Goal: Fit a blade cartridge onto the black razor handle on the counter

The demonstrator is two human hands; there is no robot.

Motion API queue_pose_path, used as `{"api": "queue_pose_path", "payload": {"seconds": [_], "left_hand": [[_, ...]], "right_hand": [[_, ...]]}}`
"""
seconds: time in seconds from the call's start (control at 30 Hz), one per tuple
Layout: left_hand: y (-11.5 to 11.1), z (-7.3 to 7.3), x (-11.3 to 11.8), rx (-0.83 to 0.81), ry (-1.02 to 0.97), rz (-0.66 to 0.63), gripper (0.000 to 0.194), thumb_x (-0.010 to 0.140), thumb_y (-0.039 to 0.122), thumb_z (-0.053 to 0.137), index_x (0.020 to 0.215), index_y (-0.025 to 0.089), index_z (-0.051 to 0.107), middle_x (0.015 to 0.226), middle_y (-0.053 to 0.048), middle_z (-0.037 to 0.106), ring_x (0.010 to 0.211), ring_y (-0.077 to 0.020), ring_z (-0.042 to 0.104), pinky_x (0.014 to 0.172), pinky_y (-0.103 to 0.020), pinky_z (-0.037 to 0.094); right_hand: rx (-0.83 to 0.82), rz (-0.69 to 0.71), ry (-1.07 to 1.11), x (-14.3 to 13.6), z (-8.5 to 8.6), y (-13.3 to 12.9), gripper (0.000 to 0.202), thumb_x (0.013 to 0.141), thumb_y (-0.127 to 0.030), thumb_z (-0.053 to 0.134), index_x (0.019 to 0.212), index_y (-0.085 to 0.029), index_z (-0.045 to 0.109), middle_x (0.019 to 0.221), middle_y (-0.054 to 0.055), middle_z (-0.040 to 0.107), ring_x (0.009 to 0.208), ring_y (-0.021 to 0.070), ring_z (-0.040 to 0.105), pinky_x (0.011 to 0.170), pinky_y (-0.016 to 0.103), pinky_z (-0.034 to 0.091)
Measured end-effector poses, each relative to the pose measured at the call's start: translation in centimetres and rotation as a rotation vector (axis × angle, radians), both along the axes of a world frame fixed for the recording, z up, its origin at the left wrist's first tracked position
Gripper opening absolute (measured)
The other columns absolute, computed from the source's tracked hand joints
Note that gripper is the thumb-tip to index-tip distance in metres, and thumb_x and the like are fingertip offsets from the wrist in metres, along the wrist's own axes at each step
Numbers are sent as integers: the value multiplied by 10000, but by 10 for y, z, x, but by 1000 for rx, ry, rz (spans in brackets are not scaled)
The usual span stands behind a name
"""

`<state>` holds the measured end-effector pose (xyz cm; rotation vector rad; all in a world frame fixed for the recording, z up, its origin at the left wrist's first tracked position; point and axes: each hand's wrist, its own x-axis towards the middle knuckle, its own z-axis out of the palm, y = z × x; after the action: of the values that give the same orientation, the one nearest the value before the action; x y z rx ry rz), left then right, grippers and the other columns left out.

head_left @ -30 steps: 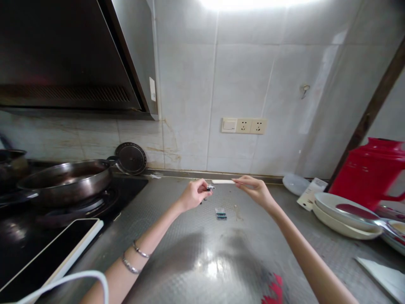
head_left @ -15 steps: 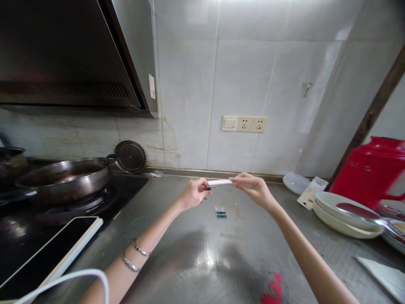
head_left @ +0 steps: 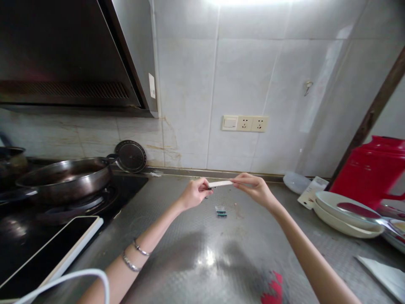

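A slim white bar-shaped object [head_left: 220, 183] is held level above the steel counter, between my two hands. My left hand [head_left: 194, 195] pinches its left end, where a small dark part shows at the fingertips. At the right end, the thumb and fingers of my right hand [head_left: 253, 188] are closed on it. Below the bar, a small clear packet with dark green strips [head_left: 221, 213] lies on the counter [head_left: 177, 261]. What exactly the bar is, I cannot make out.
On the left, a steel pan [head_left: 66, 179] stands on the black stove, with a white-edged phone-like slab [head_left: 53, 253] in front. At right are stacked plates [head_left: 344, 223], a red thermos-like jug [head_left: 373, 169] and a white carton [head_left: 313, 193]. A white cable [head_left: 79, 273] curves at lower left.
The white bar has turned slightly in my fingers, and the dark metallic part at its left end shows less. Both hands stay in nearly the same place.
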<state>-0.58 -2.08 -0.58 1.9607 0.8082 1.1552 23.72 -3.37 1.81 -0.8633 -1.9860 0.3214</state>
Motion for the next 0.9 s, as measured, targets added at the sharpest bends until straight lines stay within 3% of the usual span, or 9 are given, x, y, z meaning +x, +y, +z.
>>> {"api": "queue_pose_path", "payload": {"seconds": [0.2,0.4,0.67,0.8,0.9], "left_hand": [[0,2,-1,6,-6,7,137,697,200,636,748,142,522,753,-37,673,685,-132,633,670,-255,499],[2,0,-2,4,-14,12,160,686,215,652,737,150,515,728,-33,675,658,-136,636,639,-249,494],[3,1,-3,-30,-11,-39,164,699,222,641,743,139,507,765,-61,669,658,-134,627,649,-269,495],[7,-3,-3,-33,-10,4,198,684,240,662,741,146,498,775,-57,665,710,-142,629,680,-273,490],[13,-9,-3,-33,-38,32,235,664,251,684,753,147,493,790,-50,663,736,-144,629,693,-267,484]], "right_hand": [[0,-39,22,9,-3,5,288,782,-409,580,949,-214,711,847,65,660,786,187,599,731,297,464],[-23,38,15,1,0,0,272,782,-394,588,958,-224,708,850,59,657,779,180,596,714,288,466],[-58,-59,76,24,-16,19,283,751,-397,613,925,-198,715,883,70,669,833,201,592,769,317,447],[-163,-104,378,18,-19,22,444,752,-435,599,1142,-221,607,823,22,622,781,156,568,747,300,457],[-318,-46,669,8,-18,22,515,789,-463,543,1269,-290,472,763,-10,551,737,124,542,693,279,475]]}}
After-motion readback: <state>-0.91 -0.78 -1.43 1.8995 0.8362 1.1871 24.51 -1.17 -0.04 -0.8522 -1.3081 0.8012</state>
